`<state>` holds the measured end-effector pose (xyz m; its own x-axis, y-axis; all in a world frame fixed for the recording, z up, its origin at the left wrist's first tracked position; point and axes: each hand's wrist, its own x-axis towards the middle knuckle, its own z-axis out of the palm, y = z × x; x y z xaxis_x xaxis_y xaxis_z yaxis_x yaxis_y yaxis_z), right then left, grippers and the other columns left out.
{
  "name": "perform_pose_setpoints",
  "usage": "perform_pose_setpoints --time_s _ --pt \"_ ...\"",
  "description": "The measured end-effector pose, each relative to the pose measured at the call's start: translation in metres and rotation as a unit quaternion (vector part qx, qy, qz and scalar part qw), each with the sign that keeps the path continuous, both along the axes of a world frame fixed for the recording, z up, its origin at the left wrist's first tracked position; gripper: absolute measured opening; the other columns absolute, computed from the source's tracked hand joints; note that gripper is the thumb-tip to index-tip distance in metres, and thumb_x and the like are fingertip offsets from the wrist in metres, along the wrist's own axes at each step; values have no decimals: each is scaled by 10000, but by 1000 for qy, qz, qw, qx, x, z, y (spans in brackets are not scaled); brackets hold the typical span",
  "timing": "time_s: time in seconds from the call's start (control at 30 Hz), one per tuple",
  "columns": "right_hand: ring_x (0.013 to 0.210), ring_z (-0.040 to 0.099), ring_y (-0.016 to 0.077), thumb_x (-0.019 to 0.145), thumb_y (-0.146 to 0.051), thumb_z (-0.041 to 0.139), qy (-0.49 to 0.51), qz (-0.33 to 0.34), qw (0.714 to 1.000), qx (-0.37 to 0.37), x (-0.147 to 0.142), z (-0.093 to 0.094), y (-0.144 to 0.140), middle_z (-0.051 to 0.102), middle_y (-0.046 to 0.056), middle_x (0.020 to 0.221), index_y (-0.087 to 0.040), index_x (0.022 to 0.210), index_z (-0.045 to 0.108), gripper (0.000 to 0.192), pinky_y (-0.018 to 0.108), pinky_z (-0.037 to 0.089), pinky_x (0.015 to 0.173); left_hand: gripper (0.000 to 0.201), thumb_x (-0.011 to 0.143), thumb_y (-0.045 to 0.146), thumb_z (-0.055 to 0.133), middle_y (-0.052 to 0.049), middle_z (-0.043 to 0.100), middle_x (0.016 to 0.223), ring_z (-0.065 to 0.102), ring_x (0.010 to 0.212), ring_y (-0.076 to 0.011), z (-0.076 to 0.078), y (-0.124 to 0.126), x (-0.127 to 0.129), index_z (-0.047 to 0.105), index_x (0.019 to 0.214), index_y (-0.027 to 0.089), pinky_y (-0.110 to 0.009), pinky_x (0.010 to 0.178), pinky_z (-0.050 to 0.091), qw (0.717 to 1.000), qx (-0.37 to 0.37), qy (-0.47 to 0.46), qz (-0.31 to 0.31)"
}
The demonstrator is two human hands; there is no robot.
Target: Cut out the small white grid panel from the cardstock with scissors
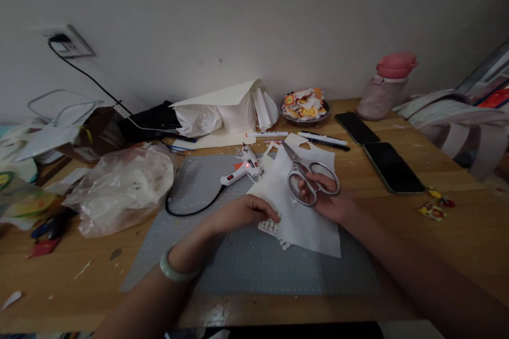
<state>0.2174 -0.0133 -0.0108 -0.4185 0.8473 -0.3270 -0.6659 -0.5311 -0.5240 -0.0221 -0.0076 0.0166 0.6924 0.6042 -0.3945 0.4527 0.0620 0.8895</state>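
Note:
My right hand [324,198] is closed around the grey handles of a pair of scissors [295,158]. Their blades point up and away to the left, above a white paper sheet [314,230]. My left hand [254,211], with a pale bangle [170,270] on its wrist, has its fingertips together on a small printed paper piece [269,226] at the sheet's left edge. A second small printed scrap [285,244] lies just below. Beyond the left hand, a white glue gun [242,168] rests on the grey cutting mat [226,270], its red light lit.
A clear plastic bag [127,185] lies left of the mat. Several pens [322,140] and a bowl of paper cutouts [305,106] are at the back. Two phones [393,167] and a pink bottle [384,87] stand to the right. The glue gun's black cord [194,214] crosses the mat.

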Motion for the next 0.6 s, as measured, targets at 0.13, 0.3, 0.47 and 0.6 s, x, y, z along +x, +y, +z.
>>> perform_pose_setpoints --time_s 0.13,0.3,0.47,0.6 --pt "624 600 90 732 -180 719 -11 -12 1000 -7 -1 0 -1 672 0 724 -171 832 647 123 181 517 587 232 788 152 538 7 740 830 590 774 -129 0 -1 0 763 825 194 -253 787 447 1000 28 -1 -12" --pt "629 610 86 729 -186 729 -9 -4 1000 11 0 -3 0 671 -10 739 -181 845 633 151 184 526 597 174 766 216 615 2 730 804 585 732 -128 -3 -5 5 757 860 181 -244 749 456 999 14 34 16" --pt "603 635 112 718 -180 755 -45 -2 999 -12 2 0 0 680 10 687 -171 825 661 143 206 549 568 179 681 245 703 17 670 712 566 687 -128 -12 -7 8 734 844 175 -241 698 443 998 -17 28 54" --pt "562 639 128 667 -166 803 -125 -26 992 -11 1 4 -5 673 -5 649 -187 673 630 174 227 559 525 171 682 228 692 23 655 712 543 685 -125 -10 -8 7 746 840 191 -229 672 427 999 -12 25 36"
